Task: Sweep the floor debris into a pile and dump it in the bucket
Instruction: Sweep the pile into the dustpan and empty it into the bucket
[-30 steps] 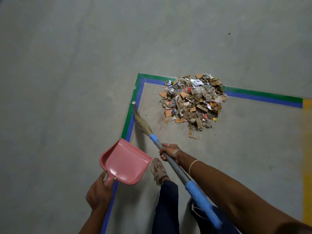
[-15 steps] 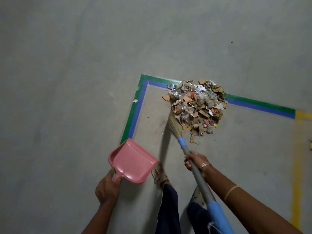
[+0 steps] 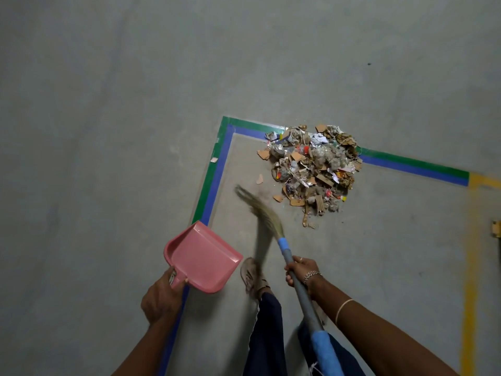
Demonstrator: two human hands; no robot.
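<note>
Nearest of all, two legs in dark blue trousers [image 3: 267, 335] stood on the grey concrete floor [image 3: 108, 131], and one foot in a tan sandal [image 3: 252, 275] pointed forward.

The left hand [image 3: 162, 297] had its fingers curled tight round the short handle of a pink plastic dustpan [image 3: 202, 257]. The pan's wide mouth faced away from the person, and the pan covered a bit of the green and blue tape line [image 3: 214, 175]. I could not tell if the pan touched the floor.

The right hand [image 3: 301, 270], with a silver bracelet [image 3: 311, 275] at the wrist, gripped the pole of a long grey-handled straw broom [image 3: 283, 244] that had blue wraps on it. It held the pole just below the front blue wrap. The bristles [image 3: 260, 210] looked blurry and leaned to the left, near the pile but apart from it.

Farther off, the pile of floor debris [image 3: 311, 169] sat inside the taped corner. It was made of torn cardboard, crumpled paper, dust balls and small bright bits. Its far edge lay on the tape. A few cardboard scraps [image 3: 259, 179] lay loose just beside its left edge. One small pale scrap [image 3: 214, 159] lay on the tape at the left.

At the right end the tape met a yellow painted line [image 3: 471, 253].
</note>
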